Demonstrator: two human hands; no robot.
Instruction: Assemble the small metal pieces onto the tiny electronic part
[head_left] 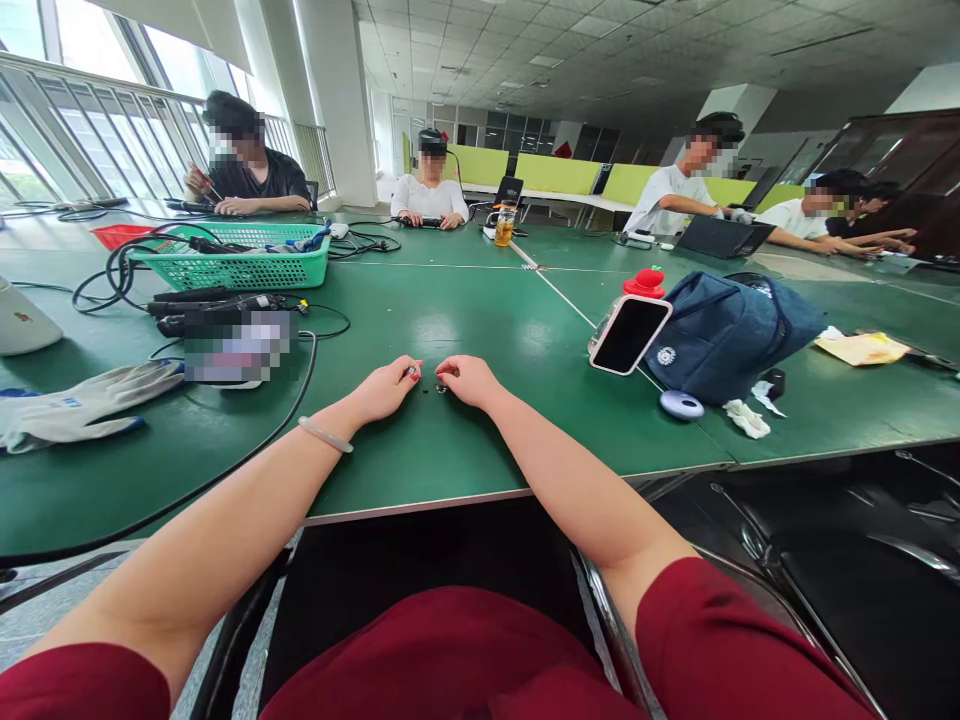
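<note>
Just in from the table's front edge, my left hand (390, 388) rests with its fingers closed in a pinch. A tiny silvery spot shows at its fingertips, too small to name. Facing it across a narrow gap, my right hand (469, 381) has its fingers bent together and pointing down. Under those fingertips lies a small shiny metal piece (441, 388); whether they grip it I cannot tell. A tiny dark bit (425, 391) lies on the green table (450, 450) between the hands. A pale bangle (325, 435) circles my left wrist.
Left are work gloves (90, 400), a cable (289, 430), black devices (217, 305) and a green basket (232, 262). To the right stand a phone (631, 332), a red-topped bottle (646, 283) and a blue bag (720, 335). Several people sit around the table.
</note>
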